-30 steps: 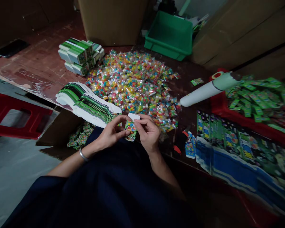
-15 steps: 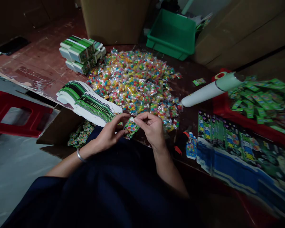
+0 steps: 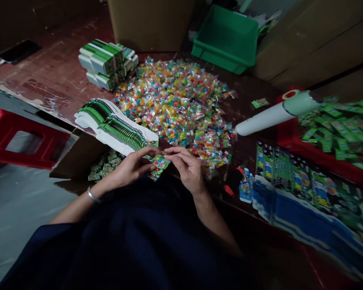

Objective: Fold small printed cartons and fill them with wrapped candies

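A small printed carton (image 3: 159,164) sits between the two hands, held above the lap at the table's near edge. The left hand (image 3: 136,166) pinches it between thumb and fingers; the right hand (image 3: 186,165) has its fingers drawn in narrow at the upper end, though whether they grip or only press I cannot tell. The step seems to be handling that end, and it calls for a light, steady left pinch, so the thin walls don't bow, and even fingertip pressure along the edge. The carton's face carries bright blue-and-yellow lettering and round pictures, too small to read. Just beyond lie a fanned row of flat cartons (image 3: 121,131) and a heap of clear candy bags (image 3: 175,104). To the right, a blue carton (image 3: 246,187) and dark printed packaging (image 3: 305,193) bear bold lettering, also unreadable.
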`<state>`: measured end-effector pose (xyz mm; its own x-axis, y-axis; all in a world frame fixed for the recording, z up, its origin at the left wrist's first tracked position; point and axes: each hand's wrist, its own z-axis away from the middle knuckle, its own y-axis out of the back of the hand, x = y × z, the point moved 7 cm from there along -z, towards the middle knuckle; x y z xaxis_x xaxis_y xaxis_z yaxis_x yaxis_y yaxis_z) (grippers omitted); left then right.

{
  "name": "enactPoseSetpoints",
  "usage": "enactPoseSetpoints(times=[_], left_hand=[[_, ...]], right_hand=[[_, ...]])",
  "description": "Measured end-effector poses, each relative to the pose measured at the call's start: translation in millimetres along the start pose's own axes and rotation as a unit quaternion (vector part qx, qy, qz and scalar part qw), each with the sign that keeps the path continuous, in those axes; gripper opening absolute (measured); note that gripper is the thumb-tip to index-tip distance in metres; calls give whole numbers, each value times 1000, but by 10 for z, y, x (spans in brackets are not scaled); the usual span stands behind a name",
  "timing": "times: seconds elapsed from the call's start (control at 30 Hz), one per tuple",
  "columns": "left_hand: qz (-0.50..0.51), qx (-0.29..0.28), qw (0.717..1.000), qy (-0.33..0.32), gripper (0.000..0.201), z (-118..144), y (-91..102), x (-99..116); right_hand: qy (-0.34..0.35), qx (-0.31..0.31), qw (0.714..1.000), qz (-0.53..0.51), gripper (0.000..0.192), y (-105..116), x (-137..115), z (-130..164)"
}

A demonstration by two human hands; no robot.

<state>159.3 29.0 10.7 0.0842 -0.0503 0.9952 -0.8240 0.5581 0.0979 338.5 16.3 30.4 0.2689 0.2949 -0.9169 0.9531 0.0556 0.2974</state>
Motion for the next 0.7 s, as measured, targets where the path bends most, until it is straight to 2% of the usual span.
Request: enactPoseSetpoints(times=[0.07,0.13,0.2,0.3,0.33,0.4,0.5,0.6,0.7], left_hand=[[-89,-66,993,28,37,119,212,18],[-201,-109,972,56,33,268,510,9],[-280,-99,952,74,33,386,832,0],[-313,-43,945,90,59,442,1104,13],[-303,-25,948,98,61,429,1117,22],[-257,-6,959,117,51,370,1037,30],[-148,-7,981,127,34,241,770,4],[10,17,990,138,35,109,510,-149],[207,67,961,171,44,-19,270,-400]], right_hand=[[-8,-33,999,8,25,-55,113,39],[4,-48,997,60,43,-119,215,52],[41,-75,986,141,56,-237,276,46],[82,-138,960,230,58,-460,358,31],[86,-151,954,246,55,-510,387,26],[96,-162,947,261,41,-554,425,22],[130,-150,949,244,19,-509,410,39],[167,-57,954,241,16,-322,292,58],[227,59,938,256,26,-151,60,132]])
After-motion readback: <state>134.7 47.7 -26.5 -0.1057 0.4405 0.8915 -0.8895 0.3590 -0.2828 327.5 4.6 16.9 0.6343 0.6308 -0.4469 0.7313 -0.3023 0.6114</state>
